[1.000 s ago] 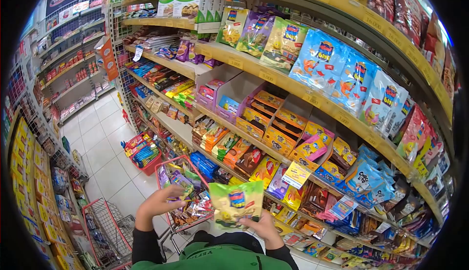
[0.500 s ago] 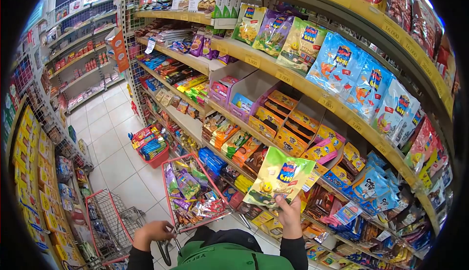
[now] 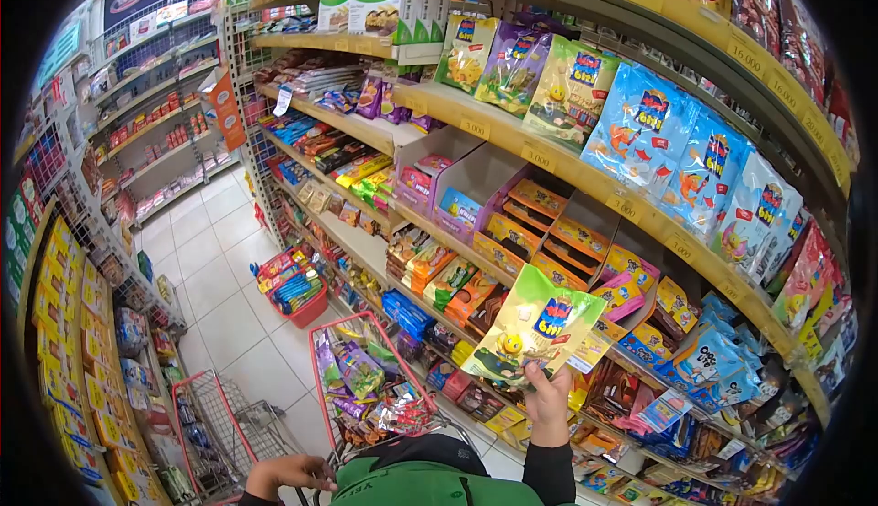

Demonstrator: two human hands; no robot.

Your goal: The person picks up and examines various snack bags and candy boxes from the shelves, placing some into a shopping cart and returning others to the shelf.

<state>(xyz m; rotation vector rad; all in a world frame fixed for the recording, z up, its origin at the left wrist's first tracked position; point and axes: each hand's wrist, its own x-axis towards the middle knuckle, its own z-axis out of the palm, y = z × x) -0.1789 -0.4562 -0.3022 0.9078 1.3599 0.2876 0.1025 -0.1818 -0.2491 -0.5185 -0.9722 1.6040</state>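
Observation:
My right hand (image 3: 549, 403) grips the lower edge of a yellow-green snack packet (image 3: 537, 328), thumb on the front. The packet is tilted, with its printed front and a smiling yellow character towards me. Low at the left, my left hand (image 3: 297, 476) hangs beside the green garment, fingers loosely stretched and holding nothing I can see. Just beyond my body stands a shopping cart with a red rim (image 3: 315, 373), loaded with purple, green and red snack packets (image 3: 361, 369). A similar yellow-green packet (image 3: 569, 92) stands on the shelf above.
Shelves of snacks curve along the right, with a yellow price rail (image 3: 540, 158) and blue packets (image 3: 636, 122). A red basket (image 3: 306, 309) filled with packets sits on the tiled floor (image 3: 215, 277). Another wire cart (image 3: 242, 424) is at lower left, beside yellow boxes (image 3: 64, 350).
My left hand has moved down, away from the cart's handle area towards my body. My right hand keeps the snack packet, turned slightly. The view has shifted a little.

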